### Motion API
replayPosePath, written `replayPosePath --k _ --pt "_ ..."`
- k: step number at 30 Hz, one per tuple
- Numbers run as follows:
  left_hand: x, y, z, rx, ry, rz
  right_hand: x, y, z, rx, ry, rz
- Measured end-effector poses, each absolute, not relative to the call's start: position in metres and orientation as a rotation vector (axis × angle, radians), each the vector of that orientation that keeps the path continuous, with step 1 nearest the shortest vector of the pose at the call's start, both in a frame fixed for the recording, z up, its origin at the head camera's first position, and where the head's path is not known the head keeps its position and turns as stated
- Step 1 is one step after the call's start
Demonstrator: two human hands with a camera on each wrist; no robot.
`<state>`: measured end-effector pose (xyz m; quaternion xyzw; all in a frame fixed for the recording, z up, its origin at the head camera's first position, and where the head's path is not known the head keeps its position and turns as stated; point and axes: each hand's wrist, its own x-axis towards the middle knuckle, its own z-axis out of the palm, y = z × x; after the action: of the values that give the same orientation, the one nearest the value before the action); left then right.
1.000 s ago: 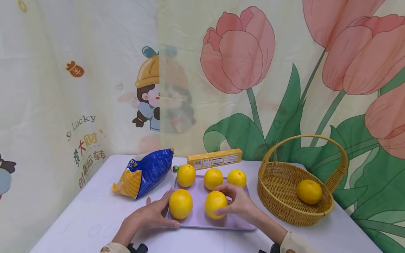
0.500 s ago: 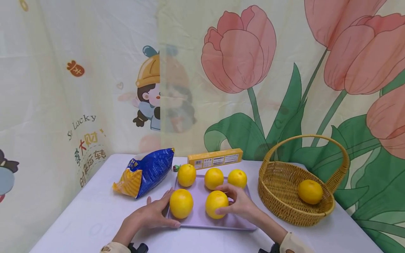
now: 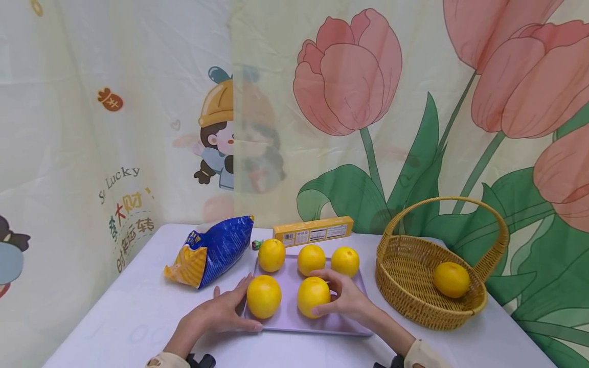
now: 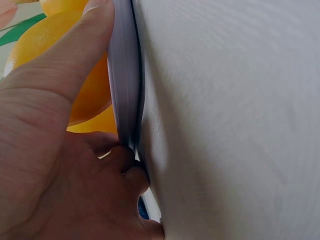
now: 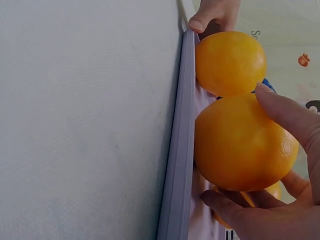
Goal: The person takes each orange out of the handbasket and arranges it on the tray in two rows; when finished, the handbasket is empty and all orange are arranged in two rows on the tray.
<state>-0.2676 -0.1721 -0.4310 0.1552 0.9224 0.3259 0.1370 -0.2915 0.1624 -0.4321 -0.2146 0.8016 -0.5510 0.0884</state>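
Note:
A shallow lilac tray on the table carries several oranges. My left hand grips its near left corner, thumb along the front rim and fingers at the left side. Beside that hand sits the front-left orange. My right hand holds the front-right orange, with the thumb on its near side and the fingers curled over the far side. In the right wrist view this held orange is close to the tray's front wall; I cannot tell whether it touches the tray floor.
To the right stands a wicker basket with a tall handle and one orange inside. A blue and yellow bag lies at the left. Behind the tray are a yellow box and a small green wrapped item.
My right hand and the orange in it have shifted very slightly left on the tray. The left hand stays at the tray's corner.

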Motion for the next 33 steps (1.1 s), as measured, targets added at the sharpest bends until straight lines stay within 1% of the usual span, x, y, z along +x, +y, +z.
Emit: replayPosePath --k 14,21,27,33 --pt "-0.268 -0.172 -0.431 0.45 2.668 0.951 -0.294 0.169 -0.429 -0.696 2.362 -1.66" --pt "-0.268 -0.172 -0.433 0.448 2.662 0.94 -0.288 0.18 -0.423 -0.727 2.316 -1.695" --pt "-0.266 -0.172 -0.434 0.456 2.664 0.945 -0.274 0.196 -0.401 -0.814 2.364 -1.627" --pt "-0.267 -0.172 -0.432 0.439 2.668 0.947 -0.262 0.227 -0.371 -0.934 2.435 -1.451"
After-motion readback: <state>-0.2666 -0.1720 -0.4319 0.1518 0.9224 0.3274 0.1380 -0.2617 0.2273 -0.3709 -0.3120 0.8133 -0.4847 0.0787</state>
